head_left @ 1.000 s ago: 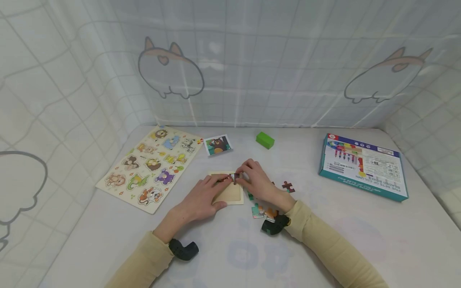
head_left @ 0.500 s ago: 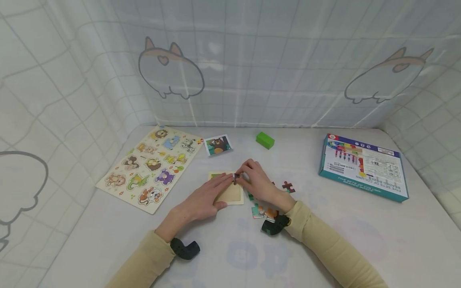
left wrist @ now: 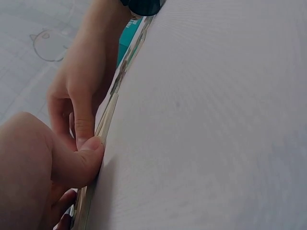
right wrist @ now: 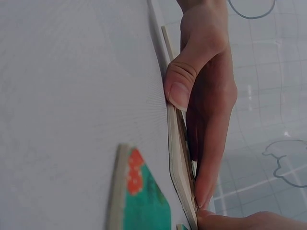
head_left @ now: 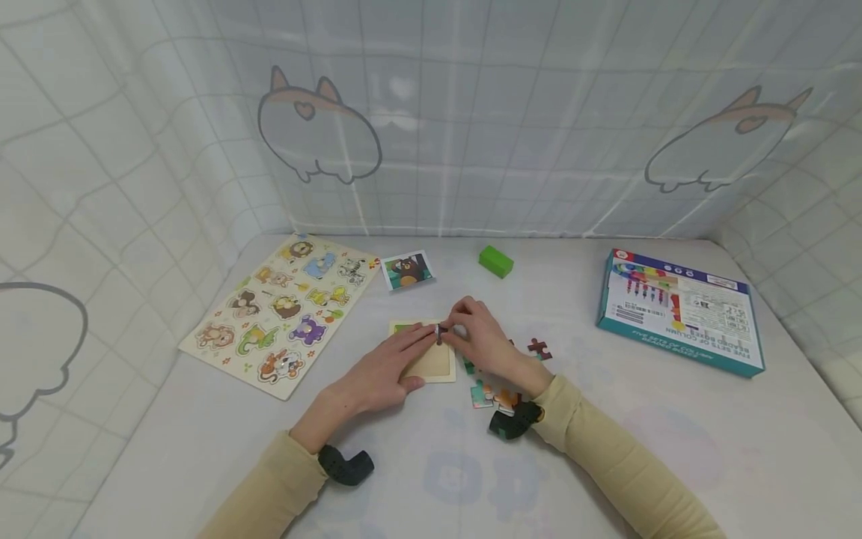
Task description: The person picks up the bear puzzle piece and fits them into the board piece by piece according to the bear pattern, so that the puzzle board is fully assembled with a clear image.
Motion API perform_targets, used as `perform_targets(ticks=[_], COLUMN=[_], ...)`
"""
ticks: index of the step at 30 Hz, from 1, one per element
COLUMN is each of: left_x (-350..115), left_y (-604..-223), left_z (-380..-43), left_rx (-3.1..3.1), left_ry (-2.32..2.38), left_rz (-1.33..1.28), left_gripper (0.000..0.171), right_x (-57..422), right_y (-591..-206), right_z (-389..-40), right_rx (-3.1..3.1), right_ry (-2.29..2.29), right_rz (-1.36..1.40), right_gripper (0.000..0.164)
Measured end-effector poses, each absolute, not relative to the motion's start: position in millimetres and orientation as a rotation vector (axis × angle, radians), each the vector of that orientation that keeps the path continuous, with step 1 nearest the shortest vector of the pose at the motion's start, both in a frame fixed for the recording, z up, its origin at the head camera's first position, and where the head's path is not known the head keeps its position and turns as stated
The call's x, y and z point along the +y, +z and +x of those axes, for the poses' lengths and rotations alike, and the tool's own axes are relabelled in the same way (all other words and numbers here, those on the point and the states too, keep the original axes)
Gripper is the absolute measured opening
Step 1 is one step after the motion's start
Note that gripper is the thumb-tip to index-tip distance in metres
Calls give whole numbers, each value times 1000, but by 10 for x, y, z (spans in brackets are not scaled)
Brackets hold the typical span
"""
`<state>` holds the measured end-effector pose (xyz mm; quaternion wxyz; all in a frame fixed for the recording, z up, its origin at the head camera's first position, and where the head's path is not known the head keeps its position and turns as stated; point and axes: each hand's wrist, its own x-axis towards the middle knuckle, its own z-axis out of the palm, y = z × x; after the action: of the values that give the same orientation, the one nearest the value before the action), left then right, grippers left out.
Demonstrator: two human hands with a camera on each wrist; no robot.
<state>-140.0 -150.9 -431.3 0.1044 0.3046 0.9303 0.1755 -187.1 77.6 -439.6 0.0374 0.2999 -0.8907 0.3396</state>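
Note:
A small wooden puzzle tray [head_left: 431,365] lies flat mid-table in the head view. Across its left and upper part stretches my left hand [head_left: 380,370], fingers fairly straight and pressing on top. The thumb of that hand sits at the tray's near edge, as the right wrist view shows. At the tray's upper right corner, my right hand [head_left: 486,346] pinches a small dark jigsaw piece [head_left: 440,337] between thumb and index finger. Most of that piece is hidden by fingertips. Loose jigsaw pieces [head_left: 481,395] lie right of the tray, partly under the right wrist.
Behind the tray lies a bear picture card [head_left: 408,272], with a green block [head_left: 496,261] to its right. An animal peg board [head_left: 283,314] rests at left. At far right is a teal-edged box [head_left: 680,313]. Grid-patterned curtains [head_left: 471,150] enclose the table.
My left fingers have straightened and slid slightly toward the tray's upper right, close to the pinched piece. My right hand has barely moved.

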Motion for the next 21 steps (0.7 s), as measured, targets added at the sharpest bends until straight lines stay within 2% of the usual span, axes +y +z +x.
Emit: perform_targets(ticks=[21], left_x=[-1508], left_y=[-4316], left_z=[-1387], left_rx=[2741], left_ry=[506], left_rz=[892], left_gripper=[70], right_x=[760], right_y=[-4389], right_z=[-1860], right_rx=[-2730], right_ry=[1060], right_rz=[914], right_gripper=[18])
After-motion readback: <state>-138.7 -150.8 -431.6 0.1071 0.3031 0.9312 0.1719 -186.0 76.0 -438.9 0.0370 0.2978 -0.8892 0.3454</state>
